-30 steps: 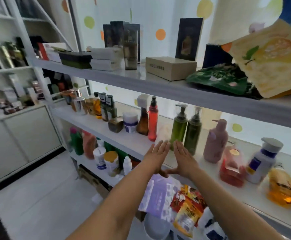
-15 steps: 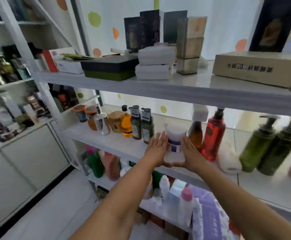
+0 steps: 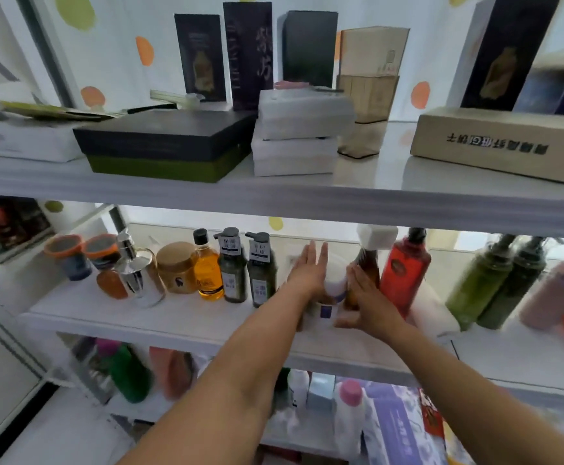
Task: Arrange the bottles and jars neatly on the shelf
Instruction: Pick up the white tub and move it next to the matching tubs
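Observation:
A white jar with a blue label (image 3: 328,308) stands on the middle shelf (image 3: 180,317). My left hand (image 3: 309,271) presses flat against its left side, fingers straight. My right hand (image 3: 366,295) presses its right side, fingers extended, thumb low at the jar's base. Just left of the jar stand two dark green pump bottles (image 3: 245,270) and an amber bottle (image 3: 208,270). Right of it are a brown bottle with a white cap (image 3: 369,253) and a red bottle (image 3: 404,266). Most of the jar is hidden between my hands.
Farther left on the middle shelf are a tan-lidded jar (image 3: 175,266), a chrome pump bottle (image 3: 136,273) and two orange-rimmed jars (image 3: 72,256). Two green pump bottles (image 3: 495,283) stand right. The top shelf (image 3: 307,193) carries boxes. The lower shelf holds more bottles (image 3: 129,374).
My view and both hands moved left along the shelf from the green pump bottles to the white jar. The hands now press the jar from both sides, slightly deeper into the shelf.

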Demonstrator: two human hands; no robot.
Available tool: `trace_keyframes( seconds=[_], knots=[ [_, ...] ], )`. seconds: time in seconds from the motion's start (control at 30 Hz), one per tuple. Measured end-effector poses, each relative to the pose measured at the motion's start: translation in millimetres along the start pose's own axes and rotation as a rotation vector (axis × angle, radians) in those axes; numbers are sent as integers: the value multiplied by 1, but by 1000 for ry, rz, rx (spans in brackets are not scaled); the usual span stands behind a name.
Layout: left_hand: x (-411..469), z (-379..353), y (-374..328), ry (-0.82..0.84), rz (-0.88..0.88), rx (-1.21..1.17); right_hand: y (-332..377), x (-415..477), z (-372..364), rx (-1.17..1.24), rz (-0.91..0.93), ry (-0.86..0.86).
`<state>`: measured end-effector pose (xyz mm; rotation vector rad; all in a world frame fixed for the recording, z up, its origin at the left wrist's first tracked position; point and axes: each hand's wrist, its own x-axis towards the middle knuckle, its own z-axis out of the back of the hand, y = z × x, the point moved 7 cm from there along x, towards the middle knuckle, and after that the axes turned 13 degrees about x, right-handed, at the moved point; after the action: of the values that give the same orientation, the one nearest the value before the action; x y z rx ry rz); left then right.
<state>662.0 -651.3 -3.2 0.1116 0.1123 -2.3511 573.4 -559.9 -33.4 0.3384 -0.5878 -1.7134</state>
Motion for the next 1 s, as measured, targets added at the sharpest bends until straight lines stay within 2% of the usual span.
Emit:
trace_keyframes(
  seconds=[0.1, 0.27, 0.37, 0.47, 0.63, 0.73, 0.83, 0.93, 1.0],
  knots=[
    [8, -8, -5, 65, -2, -53, 0, 0, -4, -30, 33, -50],
    [6, -8, 0, 4, 20, -148, 3, -7, -5, 16, 27, -158],
    [0, -9, 1, -17, -18, -231, 3, -15, -8, 78, -42, -215],
    [-10, -3, 0, -55, -67, -301, 4, -23, -11, 231, -113, -256],
    [-25, 6, -4, -89, -168, -405, 2, -38, -26, 624, -271, -200],
    [-38, 6, -14, -95, -226, -450, 0, -51, -20, 691, -364, -252],
    [-48, -7, -18, 21, -211, -575, -4, -73, -14, 766, -444, -292],
    [-63, -30, -26, 314, -195, -813, -9, -99, -12, 840, -452, -240],
    [-79, -37, -42, 407, -206, -881, -15, -118, -7, 866, -450, -211]
  ],
)
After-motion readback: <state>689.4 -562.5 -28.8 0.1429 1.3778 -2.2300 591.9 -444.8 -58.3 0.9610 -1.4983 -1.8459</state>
